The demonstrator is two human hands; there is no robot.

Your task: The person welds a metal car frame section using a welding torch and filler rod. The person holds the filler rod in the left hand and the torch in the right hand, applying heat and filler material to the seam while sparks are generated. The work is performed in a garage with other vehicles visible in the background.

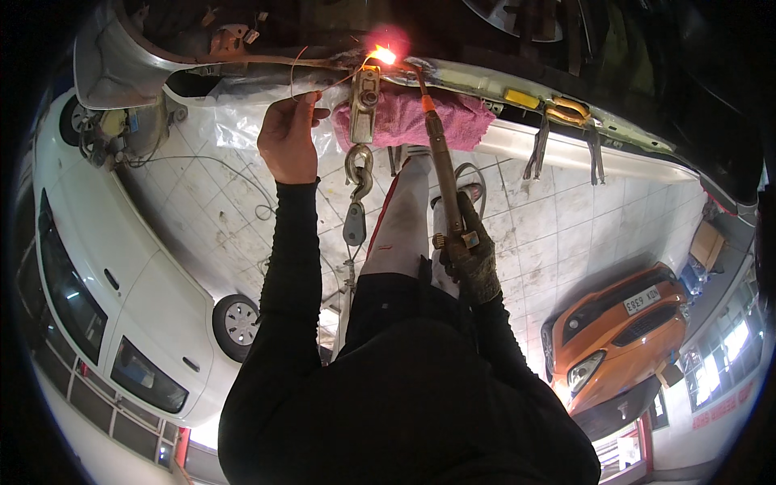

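Observation:
My bare left hand (289, 141) pinches a thin copper-coloured filler rod (346, 78). One end of the rod reaches the bright flame, and the rest loops up above my fingers. In my gloved right hand (470, 257) is a brass gas welding torch (441, 158), held by its valve end. Its bent tip points up at the car body's sill (477, 83), where the flame (383, 55) glows on the metal. Just below the flame, a metal pull clamp (366, 105) grips the sill edge. A hook (358, 174) hangs from it, joined to a cable. A pink cloth (461, 121) lies behind the clamp.
Yellow-handled locking pliers (568, 111) and a yellow piece (521, 99) rest along the sill at right. Clear plastic sheeting (234, 113) hangs at left. A white car (153, 283) stands left, an orange car (626, 323) right. A thin cable lies on the tiled floor (558, 210).

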